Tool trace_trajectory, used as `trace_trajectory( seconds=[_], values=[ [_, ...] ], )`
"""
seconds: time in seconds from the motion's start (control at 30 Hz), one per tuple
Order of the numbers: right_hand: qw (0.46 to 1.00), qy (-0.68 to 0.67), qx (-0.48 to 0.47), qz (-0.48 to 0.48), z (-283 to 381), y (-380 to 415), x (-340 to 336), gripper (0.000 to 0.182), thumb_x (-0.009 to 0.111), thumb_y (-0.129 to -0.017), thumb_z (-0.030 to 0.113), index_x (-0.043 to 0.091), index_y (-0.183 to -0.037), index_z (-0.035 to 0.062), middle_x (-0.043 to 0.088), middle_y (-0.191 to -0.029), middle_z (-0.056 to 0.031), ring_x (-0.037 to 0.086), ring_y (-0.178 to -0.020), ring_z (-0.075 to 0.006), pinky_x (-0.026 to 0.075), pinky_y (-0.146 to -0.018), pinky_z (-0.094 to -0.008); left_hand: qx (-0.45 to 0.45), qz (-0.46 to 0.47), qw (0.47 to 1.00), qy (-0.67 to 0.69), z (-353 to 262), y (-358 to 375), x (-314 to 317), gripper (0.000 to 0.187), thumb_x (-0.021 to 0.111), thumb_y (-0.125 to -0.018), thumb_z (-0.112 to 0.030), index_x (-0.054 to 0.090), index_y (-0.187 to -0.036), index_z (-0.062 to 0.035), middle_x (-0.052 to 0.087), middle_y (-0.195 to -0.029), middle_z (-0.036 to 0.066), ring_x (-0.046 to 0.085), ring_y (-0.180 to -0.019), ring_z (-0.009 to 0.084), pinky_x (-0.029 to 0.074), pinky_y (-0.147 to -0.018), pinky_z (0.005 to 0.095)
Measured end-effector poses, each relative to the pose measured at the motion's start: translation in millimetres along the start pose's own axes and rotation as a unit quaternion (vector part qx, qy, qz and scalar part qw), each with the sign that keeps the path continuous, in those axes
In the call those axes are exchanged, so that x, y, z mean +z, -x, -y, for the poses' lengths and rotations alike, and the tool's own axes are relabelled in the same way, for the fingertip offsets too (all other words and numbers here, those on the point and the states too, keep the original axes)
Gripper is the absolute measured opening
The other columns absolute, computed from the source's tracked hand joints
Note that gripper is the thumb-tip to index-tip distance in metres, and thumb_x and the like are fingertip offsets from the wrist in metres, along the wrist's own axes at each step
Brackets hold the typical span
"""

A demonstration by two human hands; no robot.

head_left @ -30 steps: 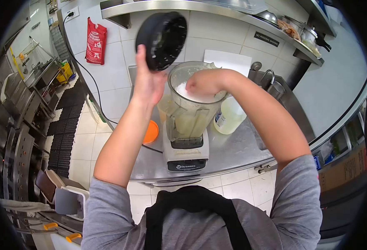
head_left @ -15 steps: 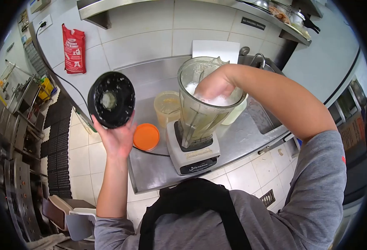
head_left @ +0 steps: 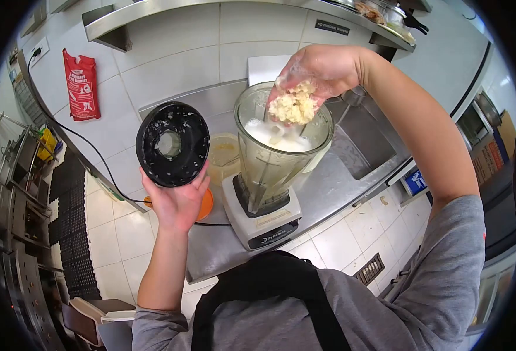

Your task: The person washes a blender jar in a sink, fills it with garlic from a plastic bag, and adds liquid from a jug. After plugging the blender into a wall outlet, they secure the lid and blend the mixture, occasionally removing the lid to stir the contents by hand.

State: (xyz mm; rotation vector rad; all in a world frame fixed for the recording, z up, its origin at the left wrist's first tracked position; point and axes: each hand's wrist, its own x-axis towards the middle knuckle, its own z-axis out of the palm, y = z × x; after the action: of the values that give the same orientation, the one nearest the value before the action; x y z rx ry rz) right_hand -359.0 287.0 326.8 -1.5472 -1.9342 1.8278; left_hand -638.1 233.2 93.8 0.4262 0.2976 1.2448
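My left hand (head_left: 179, 205) holds up a black blender lid (head_left: 192, 143), its underside toward me, wet and spotted with pale bits. Over the mouth of the blender jar (head_left: 261, 172), my right hand (head_left: 331, 65) is cupped around a clump of crumbly pale yellow mash (head_left: 296, 106). Frothy white liquid (head_left: 266, 133) fills the upper part of the jar, which sits on a white blender base (head_left: 262, 221). Behind the lid stands a cloudy plastic tub (head_left: 224, 153) with residue inside. Partly hidden by my left hand is an orange lid (head_left: 206, 206).
The steel counter (head_left: 322, 190) carries the blender, with a sink (head_left: 360, 146) to its right. A black cord (head_left: 88, 140) runs from the wall outlet across to the counter. Above hangs a steel shelf (head_left: 170, 13); a red fire blanket pouch (head_left: 83, 88) is on the wall.
My right hand has risen out of the jar with a clump of mash in it. The black lid in my left hand has shifted slightly right in view.
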Motion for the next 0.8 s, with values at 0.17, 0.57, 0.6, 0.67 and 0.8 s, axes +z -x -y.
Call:
trace_trajectory(
  seconds=[0.17,0.57,0.6,0.67,0.8],
  values=[
    [0.999,-0.037,0.017,0.032,-2.2,1.5,-7.2,0.033,0.047,-0.093,0.016,0.058,-0.117,-0.0032,0.061,-0.114,-0.0141,0.062,-0.099,-0.0235,0.052,-0.084,-0.0374,-0.007,0.037,0.999,0.003,0.6,-4.8,5.9,0.081,0.028,-0.083,-0.079,0.032,-0.145,-0.0265,0.042,-0.143,0.003,0.036,-0.132,0.0329,0.024,-0.107,0.0453],
    [0.944,0.244,0.203,0.086,-52.2,-107.2,37.7,0.061,0.049,-0.093,0.033,0.032,-0.144,0.0051,0.030,-0.151,-0.0130,0.035,-0.134,-0.0267,0.033,-0.106,-0.0422,0.016,0.039,0.999,0.021,6.4,-3.3,12.4,0.080,0.032,-0.085,-0.075,0.035,-0.144,-0.0201,0.042,-0.141,0.012,0.038,-0.130,0.0375,0.043,-0.095,0.0480],
    [0.937,0.264,0.220,0.068,-53.3,-109.4,41.1,0.066,0.049,-0.091,0.038,0.030,-0.145,0.0060,0.027,-0.152,-0.0117,0.032,-0.136,-0.0260,0.029,-0.109,-0.0423,0.021,0.046,0.998,0.023,7.1,-2.6,12.9,0.080,0.032,-0.085,-0.075,0.034,-0.144,-0.0203,0.042,-0.141,0.012,0.038,-0.130,0.0372,0.044,-0.095,0.0476],
    [0.905,0.373,0.184,-0.086,-44.8,-74.9,75.4,0.074,0.049,-0.087,0.048,0.028,-0.147,0.0077,0.023,-0.154,-0.0092,0.029,-0.138,-0.0234,0.023,-0.112,-0.0419,0.030,0.050,0.998,0.028,9.6,-0.4,13.1,0.079,0.032,-0.086,-0.074,0.034,-0.144,-0.0205,0.042,-0.141,0.011,0.038,-0.130,0.0368,0.044,-0.095,0.0471],
    [0.935,0.256,0.240,0.050,-43.5,-95.6,45.3,0.070,0.050,-0.088,0.046,0.034,-0.144,0.0070,0.026,-0.153,-0.0078,0.033,-0.136,-0.0207,0.028,-0.110,-0.0417,0.031,0.042,0.998,0.032,8.5,4.9,17.7,0.081,0.027,-0.085,-0.076,0.029,-0.146,-0.0226,0.037,-0.145,0.009,0.034,-0.133,0.0348,0.023,-0.104,0.0486]
  ],
)
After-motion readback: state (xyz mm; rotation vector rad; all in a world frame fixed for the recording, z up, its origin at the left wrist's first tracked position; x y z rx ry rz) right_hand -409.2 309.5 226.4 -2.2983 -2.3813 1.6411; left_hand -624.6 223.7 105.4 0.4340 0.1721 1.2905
